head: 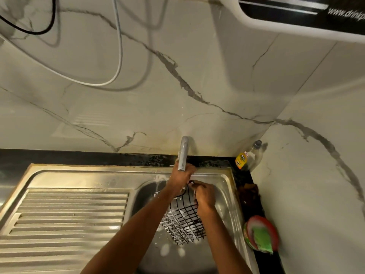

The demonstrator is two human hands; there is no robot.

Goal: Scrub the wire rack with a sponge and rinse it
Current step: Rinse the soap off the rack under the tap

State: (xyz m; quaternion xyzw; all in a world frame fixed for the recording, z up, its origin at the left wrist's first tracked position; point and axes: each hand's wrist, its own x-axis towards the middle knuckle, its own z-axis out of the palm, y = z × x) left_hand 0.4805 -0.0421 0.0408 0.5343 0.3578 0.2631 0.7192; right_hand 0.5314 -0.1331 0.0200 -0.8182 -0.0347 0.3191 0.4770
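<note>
Steel sink [83,177] under marble wall: wire rack [184,220] sitting soapy in the basin. Left hand [180,177] reaching under the tap [183,153], grip unclear; right hand [204,195] gripping the rack's rim.

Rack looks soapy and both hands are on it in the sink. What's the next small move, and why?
Probably turn on the tap: foam still coats the wire rack, the green sponge already sits aside on the counter, and the left hand is right under the spout while the right hand steadies the rack.
</note>
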